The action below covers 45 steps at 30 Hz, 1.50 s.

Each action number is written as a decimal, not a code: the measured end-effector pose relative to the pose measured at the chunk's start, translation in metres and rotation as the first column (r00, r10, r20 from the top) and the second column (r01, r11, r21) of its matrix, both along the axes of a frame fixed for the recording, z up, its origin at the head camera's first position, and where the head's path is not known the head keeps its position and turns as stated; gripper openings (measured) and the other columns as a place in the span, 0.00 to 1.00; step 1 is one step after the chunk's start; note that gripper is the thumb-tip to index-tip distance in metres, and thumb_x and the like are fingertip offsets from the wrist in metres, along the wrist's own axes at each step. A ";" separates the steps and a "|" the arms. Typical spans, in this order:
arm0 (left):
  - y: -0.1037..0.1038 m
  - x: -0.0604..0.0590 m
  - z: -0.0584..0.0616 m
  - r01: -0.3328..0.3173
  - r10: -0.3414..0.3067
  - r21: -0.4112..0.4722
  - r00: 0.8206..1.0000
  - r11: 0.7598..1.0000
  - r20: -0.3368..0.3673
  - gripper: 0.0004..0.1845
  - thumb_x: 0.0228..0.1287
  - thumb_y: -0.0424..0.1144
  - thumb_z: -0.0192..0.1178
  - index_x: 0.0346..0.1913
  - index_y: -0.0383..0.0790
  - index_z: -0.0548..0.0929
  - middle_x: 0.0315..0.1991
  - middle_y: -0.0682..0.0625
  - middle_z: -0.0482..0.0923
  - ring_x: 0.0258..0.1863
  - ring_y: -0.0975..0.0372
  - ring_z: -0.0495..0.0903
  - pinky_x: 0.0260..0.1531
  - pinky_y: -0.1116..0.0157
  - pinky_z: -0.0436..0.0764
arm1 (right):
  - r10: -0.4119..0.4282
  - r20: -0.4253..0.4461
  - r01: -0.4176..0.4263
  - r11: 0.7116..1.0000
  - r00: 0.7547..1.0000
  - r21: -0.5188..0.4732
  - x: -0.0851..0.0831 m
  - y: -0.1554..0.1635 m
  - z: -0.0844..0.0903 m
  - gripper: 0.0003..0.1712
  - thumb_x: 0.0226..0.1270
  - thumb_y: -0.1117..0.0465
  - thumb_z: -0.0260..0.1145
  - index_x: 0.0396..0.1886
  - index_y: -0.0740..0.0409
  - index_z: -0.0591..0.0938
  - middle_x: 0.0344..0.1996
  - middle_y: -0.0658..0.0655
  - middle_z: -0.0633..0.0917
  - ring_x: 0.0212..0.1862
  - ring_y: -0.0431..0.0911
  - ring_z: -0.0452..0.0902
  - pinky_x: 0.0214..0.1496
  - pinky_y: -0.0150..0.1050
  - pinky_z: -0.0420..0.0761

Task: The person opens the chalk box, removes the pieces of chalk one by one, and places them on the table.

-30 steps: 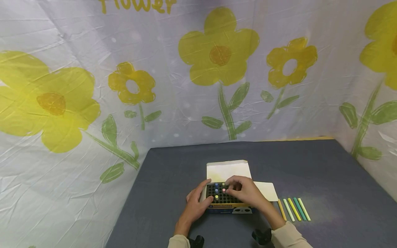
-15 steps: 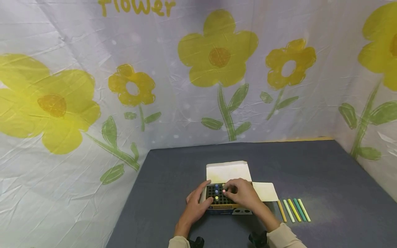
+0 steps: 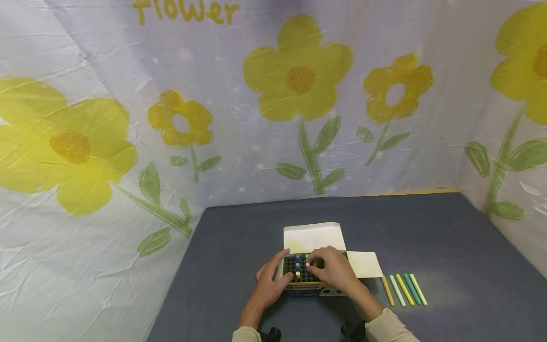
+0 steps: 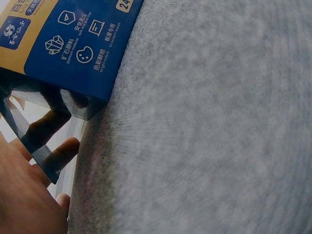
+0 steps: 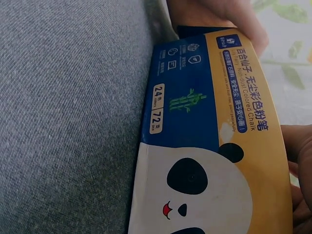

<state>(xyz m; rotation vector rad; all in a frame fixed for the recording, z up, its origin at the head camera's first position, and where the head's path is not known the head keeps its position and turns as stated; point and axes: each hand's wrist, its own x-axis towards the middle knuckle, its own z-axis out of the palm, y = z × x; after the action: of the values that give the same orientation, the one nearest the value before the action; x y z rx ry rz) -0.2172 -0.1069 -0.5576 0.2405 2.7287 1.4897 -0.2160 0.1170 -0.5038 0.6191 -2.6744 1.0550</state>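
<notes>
Chalk (image 3: 307, 264), pink, in box (image 3: 304, 287), fingertip-pinched by right hand (image 3: 336, 269); left hand (image 3: 270, 280) gripping box's left end

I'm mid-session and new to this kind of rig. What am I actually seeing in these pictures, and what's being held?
There is no robot here, just a person's two bare hands. The widest picture comes from a camera on the head, looking forward and down; the other two come from the wrists and show the chalk box close up. That box sits on a dark table, its white flaps open, with a few coloured chalks standing in its black holed tray. Five loose chalk sticks lie to the right. The left hand holds the box's left end. The right hand has its fingertips at a pink chalk; whether it's pinched, I can't tell.
</notes>
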 end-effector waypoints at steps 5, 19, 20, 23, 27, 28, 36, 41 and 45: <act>0.000 -0.001 0.000 0.003 -0.003 0.003 1.000 1.000 -0.002 0.33 0.63 0.50 0.63 0.68 0.82 0.68 0.69 0.59 0.73 0.71 0.49 0.63 0.64 0.36 0.55 | -0.006 -0.001 0.006 1.000 1.000 -0.006 0.000 0.000 -0.001 0.03 0.61 0.59 0.76 0.32 0.45 0.89 0.23 0.39 0.82 0.32 0.36 0.75 0.38 0.36 0.75; 0.000 -0.003 -0.002 0.016 -0.016 0.013 0.999 1.000 -0.030 0.33 0.62 0.48 0.63 0.69 0.79 0.69 0.65 0.57 0.77 0.64 0.53 0.70 0.65 0.40 0.51 | 0.030 0.041 -0.025 0.992 0.999 -0.126 0.000 0.002 -0.001 0.04 0.64 0.61 0.73 0.38 0.50 0.89 0.26 0.41 0.85 0.29 0.31 0.71 0.34 0.32 0.74; 0.000 -0.003 -0.002 0.019 -0.018 0.015 0.999 1.000 -0.032 0.33 0.62 0.48 0.62 0.69 0.79 0.69 0.65 0.56 0.77 0.64 0.52 0.70 0.65 0.40 0.51 | 0.033 0.045 -0.026 0.990 0.998 -0.137 0.000 0.002 -0.001 0.04 0.64 0.61 0.73 0.38 0.50 0.89 0.27 0.42 0.85 0.29 0.31 0.72 0.34 0.31 0.75; 0.001 -0.003 -0.002 0.021 -0.020 0.020 0.999 1.000 -0.037 0.33 0.63 0.49 0.62 0.70 0.77 0.69 0.65 0.55 0.77 0.64 0.51 0.70 0.64 0.39 0.52 | 0.044 0.060 -0.034 0.986 0.997 -0.162 0.000 0.002 -0.001 0.04 0.65 0.61 0.73 0.39 0.51 0.89 0.29 0.43 0.86 0.29 0.32 0.73 0.34 0.31 0.76; 0.001 -0.003 -0.002 0.015 -0.014 0.021 0.999 1.000 -0.034 0.33 0.62 0.49 0.62 0.70 0.76 0.69 0.65 0.55 0.77 0.64 0.51 0.69 0.64 0.38 0.53 | 0.075 0.072 -0.060 0.978 0.995 -0.199 0.001 0.003 -0.001 0.05 0.67 0.61 0.72 0.41 0.52 0.88 0.31 0.46 0.88 0.29 0.32 0.76 0.33 0.31 0.78; 0.001 -0.003 -0.002 0.017 -0.016 0.020 0.999 1.000 -0.036 0.33 0.62 0.49 0.62 0.70 0.76 0.69 0.64 0.56 0.77 0.64 0.51 0.69 0.63 0.38 0.53 | 0.084 0.074 -0.066 0.976 0.994 -0.208 0.001 0.003 0.000 0.05 0.67 0.61 0.71 0.41 0.53 0.88 0.31 0.47 0.88 0.29 0.32 0.77 0.33 0.31 0.78; 0.001 -0.003 -0.004 0.017 -0.017 0.004 0.998 1.000 -0.056 0.33 0.62 0.49 0.62 0.71 0.75 0.69 0.63 0.56 0.78 0.60 0.53 0.72 0.63 0.38 0.53 | 0.125 0.048 -0.110 0.964 0.991 -0.243 0.002 0.004 0.002 0.06 0.69 0.62 0.70 0.43 0.54 0.86 0.32 0.47 0.88 0.31 0.34 0.80 0.35 0.33 0.80; 0.002 -0.004 -0.005 0.008 -0.008 -0.001 0.997 1.000 -0.071 0.33 0.62 0.49 0.62 0.70 0.74 0.70 0.65 0.56 0.78 0.63 0.51 0.72 0.64 0.37 0.52 | 0.159 0.004 -0.151 0.944 0.987 -0.294 0.001 0.006 0.006 0.07 0.71 0.62 0.68 0.46 0.56 0.84 0.30 0.51 0.88 0.29 0.42 0.83 0.33 0.34 0.80; 0.001 -0.004 -0.004 0.015 -0.014 0.008 0.998 1.000 -0.065 0.33 0.62 0.49 0.62 0.71 0.75 0.69 0.68 0.56 0.76 0.66 0.49 0.71 0.65 0.36 0.52 | 0.164 -0.047 -0.171 0.924 0.985 -0.341 -0.001 0.009 0.009 0.10 0.71 0.63 0.68 0.49 0.56 0.84 0.31 0.56 0.89 0.27 0.48 0.83 0.31 0.35 0.79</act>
<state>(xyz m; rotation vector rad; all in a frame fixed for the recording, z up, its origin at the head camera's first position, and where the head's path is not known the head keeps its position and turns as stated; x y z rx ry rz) -0.2209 -0.1055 -0.5615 0.3131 2.7640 1.5170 -0.2168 0.1257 -0.4943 0.7877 -2.3667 1.5106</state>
